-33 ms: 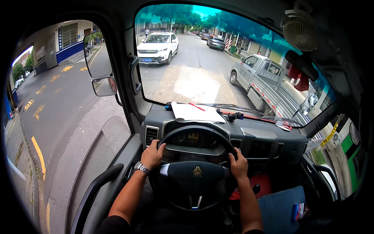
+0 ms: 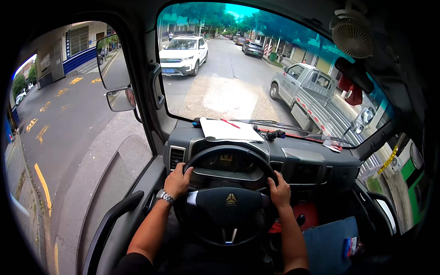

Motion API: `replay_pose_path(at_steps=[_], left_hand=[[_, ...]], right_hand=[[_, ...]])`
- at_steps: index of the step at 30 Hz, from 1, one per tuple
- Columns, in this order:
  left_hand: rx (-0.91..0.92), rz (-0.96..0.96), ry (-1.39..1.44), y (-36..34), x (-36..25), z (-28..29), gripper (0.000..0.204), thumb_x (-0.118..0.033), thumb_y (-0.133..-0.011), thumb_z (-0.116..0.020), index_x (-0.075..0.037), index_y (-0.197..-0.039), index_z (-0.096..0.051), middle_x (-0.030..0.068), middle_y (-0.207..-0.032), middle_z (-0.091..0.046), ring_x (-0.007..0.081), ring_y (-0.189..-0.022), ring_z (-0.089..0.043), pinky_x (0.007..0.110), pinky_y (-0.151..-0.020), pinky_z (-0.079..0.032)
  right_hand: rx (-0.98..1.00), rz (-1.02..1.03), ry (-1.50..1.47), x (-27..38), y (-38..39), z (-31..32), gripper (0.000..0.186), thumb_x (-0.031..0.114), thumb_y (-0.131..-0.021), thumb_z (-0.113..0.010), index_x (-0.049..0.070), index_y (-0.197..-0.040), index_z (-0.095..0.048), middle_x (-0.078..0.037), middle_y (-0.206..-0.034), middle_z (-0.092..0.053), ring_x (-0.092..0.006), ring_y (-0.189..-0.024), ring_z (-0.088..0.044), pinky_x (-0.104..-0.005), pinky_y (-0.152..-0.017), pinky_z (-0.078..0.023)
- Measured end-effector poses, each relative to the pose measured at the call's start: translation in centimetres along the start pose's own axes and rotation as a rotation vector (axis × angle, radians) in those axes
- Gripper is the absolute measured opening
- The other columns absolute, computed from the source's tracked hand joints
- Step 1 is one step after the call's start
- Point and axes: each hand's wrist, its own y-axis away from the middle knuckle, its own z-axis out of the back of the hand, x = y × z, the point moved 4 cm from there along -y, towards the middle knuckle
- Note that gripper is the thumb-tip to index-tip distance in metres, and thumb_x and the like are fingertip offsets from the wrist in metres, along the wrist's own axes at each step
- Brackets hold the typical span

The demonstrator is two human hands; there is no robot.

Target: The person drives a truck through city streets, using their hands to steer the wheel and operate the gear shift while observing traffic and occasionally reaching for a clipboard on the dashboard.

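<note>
Both of my hands grip the black steering wheel (image 2: 217, 204) of a truck cab. At the upper left of its rim is my left hand (image 2: 176, 181), fingers wrapped round it and thumb pointing up. A silver metal watch (image 2: 165, 196) sits on that wrist. On the upper right of the rim my right hand (image 2: 279, 192) is closed too, its thumb along the inner side. Behind the wheel, the instrument cluster (image 2: 225, 158) shows partly lit. A white paper pad (image 2: 233, 131) with a red pen (image 2: 230, 123) lies on the dashboard above it.
Through the windshield a white SUV (image 2: 183, 56) faces me at the left. A grey flatbed pickup (image 2: 293, 85) stands close at the right, a dark car (image 2: 253, 49) beyond it. A side mirror (image 2: 114, 64), a small fan (image 2: 352, 39) and a blue-grey seat (image 2: 327, 245) surround me.
The whole picture has shifted very slightly to the left. Both hands keep the same grip on the steering wheel.
</note>
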Motion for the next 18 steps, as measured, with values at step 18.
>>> replay_pose_path(at_steps=[18], left_hand=[[-0.336,0.028,0.272,12.7,5.3,-3.9,0.046,-0.034,-0.112,-0.053,0.001,-0.141,-0.047,0.0203,-0.094,-0.069,0.0291,-0.067,-0.066,0.042,-0.069,-0.053]], right_hand=[[0.26,0.487,0.263,4.5,-10.8,-4.8,0.046,0.048,-0.1,-0.067,0.016,-0.132,-0.072,-0.015,-0.112,-0.079,-0.0349,-0.101,-0.075,-0.0451,-0.086,-0.06]])
